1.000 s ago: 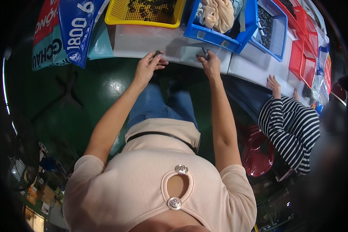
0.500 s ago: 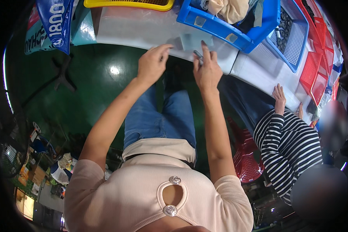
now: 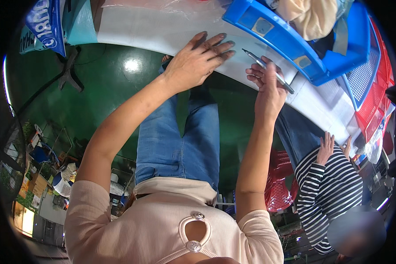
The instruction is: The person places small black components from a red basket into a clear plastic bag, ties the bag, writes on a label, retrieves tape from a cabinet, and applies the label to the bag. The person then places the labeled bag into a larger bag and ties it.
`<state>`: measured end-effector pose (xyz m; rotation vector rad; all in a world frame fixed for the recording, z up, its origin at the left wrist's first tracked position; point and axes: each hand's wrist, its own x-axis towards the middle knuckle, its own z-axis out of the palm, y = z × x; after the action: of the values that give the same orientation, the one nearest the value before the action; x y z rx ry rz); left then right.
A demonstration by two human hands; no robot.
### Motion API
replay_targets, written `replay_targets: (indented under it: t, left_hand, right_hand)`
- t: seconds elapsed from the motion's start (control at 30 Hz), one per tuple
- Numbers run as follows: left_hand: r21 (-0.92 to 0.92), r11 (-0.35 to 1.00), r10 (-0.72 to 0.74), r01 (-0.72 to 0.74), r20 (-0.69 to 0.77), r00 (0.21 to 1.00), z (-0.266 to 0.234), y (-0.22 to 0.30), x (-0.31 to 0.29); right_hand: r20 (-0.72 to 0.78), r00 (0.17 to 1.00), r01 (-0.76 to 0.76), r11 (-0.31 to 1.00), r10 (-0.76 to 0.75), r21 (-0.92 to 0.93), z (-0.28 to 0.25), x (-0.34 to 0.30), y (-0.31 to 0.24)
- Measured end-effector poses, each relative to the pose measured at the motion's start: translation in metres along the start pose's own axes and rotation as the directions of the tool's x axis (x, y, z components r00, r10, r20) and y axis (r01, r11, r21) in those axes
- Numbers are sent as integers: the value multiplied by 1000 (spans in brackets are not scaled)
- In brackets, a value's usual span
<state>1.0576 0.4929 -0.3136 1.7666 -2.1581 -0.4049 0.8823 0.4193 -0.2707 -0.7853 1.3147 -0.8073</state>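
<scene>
A slim silver-and-dark pen is held in my right hand, with its pointed tip toward my left hand and its other end past my thumb. My left hand is spread at the near edge of the white table, fingers apart and fingertips dark. It holds nothing that I can see. Whether a pale sheet lies between my hands on the table is hard to make out. Just beyond my right hand stands a blue crate with beige cloth bunched in it.
Right of the crate are a light blue mesh basket and red baskets. A person in a striped shirt is at the table to my right, beside a red chair. Blue and teal bags hang over the table's left end.
My left hand has moved right and spread out flat. My right hand has turned and shifted right, with the pen now lying across it. The view has shifted, and the yellow basket is out of sight.
</scene>
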Motion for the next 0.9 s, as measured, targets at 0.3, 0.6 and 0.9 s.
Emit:
replay_targets:
  t: [0.3, 0.6, 0.9]
  left_hand:
    - [-55, 998, -24, 19, -83, 996, 9, -2, -1]
    - [-88, 996, -31, 21, -122, 992, 15, 2, 2]
    - [-66, 997, -33, 26, -117, 993, 9, 3, 1]
  right_hand:
    - [74, 975, 220, 961, -210, -165, 11, 21, 29]
    - [182, 943, 322, 905, -279, -279, -3, 23, 19]
    - [234, 873, 485, 820, -429, -305, -6, 25, 26]
